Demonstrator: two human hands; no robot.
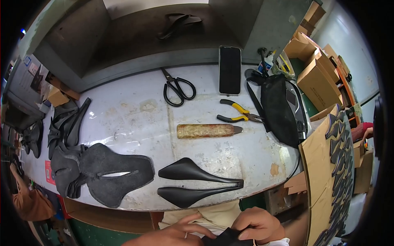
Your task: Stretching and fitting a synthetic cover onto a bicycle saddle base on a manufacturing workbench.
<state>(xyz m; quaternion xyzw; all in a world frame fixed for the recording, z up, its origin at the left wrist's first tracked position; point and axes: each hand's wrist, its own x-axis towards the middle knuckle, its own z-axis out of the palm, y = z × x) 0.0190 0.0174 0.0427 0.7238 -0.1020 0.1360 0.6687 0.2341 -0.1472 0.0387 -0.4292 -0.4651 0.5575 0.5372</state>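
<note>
Both my hands are low at the front edge, in front of my lap. A dark black piece of sheet material (228,238) lies between them, mostly cut off by the picture's lower edge. My right hand (259,224) pinches it with thumb and bent fingers. On its other side my left hand (180,234), wearing a ring, holds it with fingers reaching across. Just beyond, on the table, rests a glossy black two-winged part (193,169), its narrow arms meeting at the right. Left of that, dark grey saddle-shaped pads (119,158) with a slot are piled.
On the white table (123,119) lie a wrapped-handle blade (205,130), yellow-black pliers (240,111), black scissors (179,88), a phone (230,70) and a black pouch (279,106). More black parts (67,125) lie left. A grey shelf (143,45) stands behind; cardboard (318,164) leans right.
</note>
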